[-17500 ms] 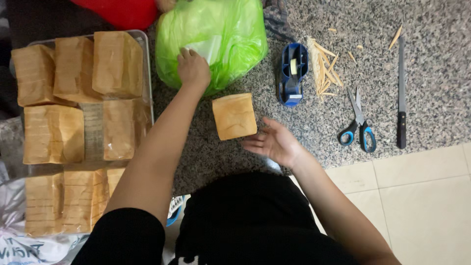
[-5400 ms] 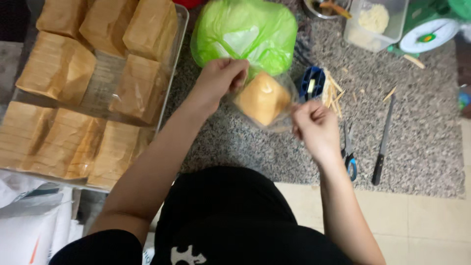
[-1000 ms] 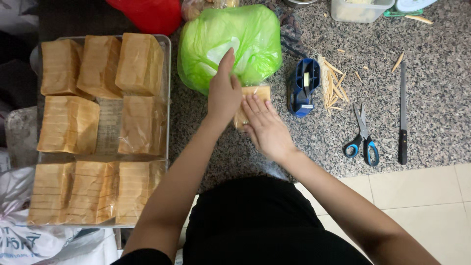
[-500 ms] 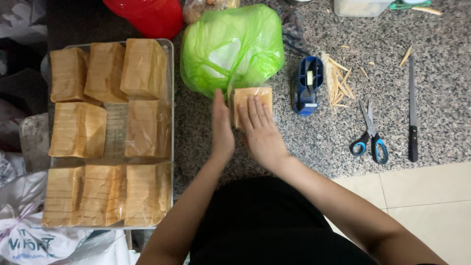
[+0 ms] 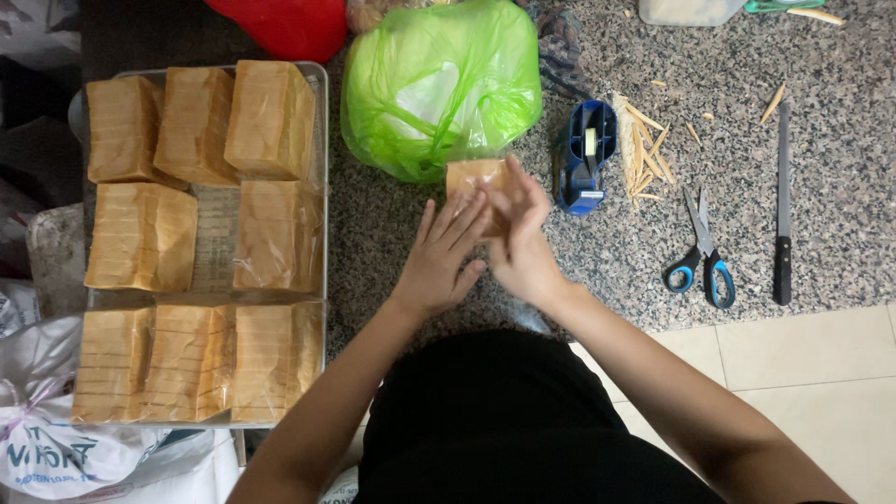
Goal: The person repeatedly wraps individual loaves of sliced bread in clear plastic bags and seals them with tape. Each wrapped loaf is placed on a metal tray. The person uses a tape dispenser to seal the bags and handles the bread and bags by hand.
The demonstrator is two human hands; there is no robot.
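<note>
Speckled grey desk (image 5: 840, 233); bright green bag (image 5: 439, 84); blue tape dispenser (image 5: 585, 159); blue-handled scissors (image 5: 702, 257); golden-brown bread (image 5: 471, 175).
</note>
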